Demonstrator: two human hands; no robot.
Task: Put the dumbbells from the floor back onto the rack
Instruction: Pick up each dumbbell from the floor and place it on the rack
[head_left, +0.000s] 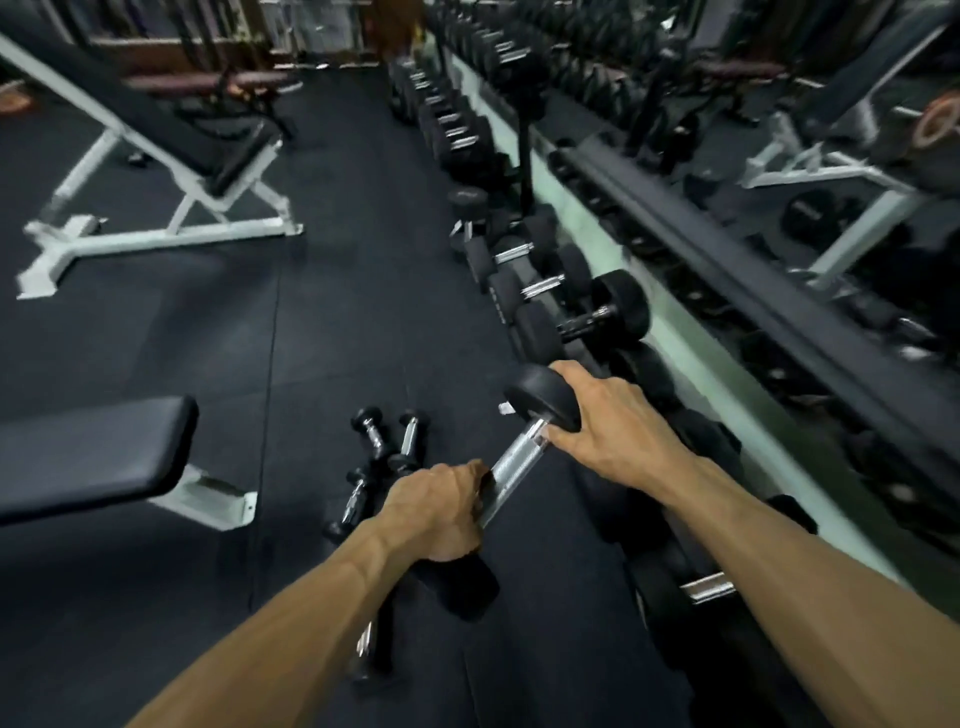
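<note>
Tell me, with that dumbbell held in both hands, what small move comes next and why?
Probably swing the black rubber-ended dumbbell with the chrome handle rightward toward the long dark dumbbell rack. The left hand grips the handle and the right hand holds the far end, so it is lifted, and the rack lies to the right.

The rack (524, 291) runs along the right, small dumbbells (387, 441) lie on the floor (337, 312) left of it, benches (156, 156) farther left.
</note>
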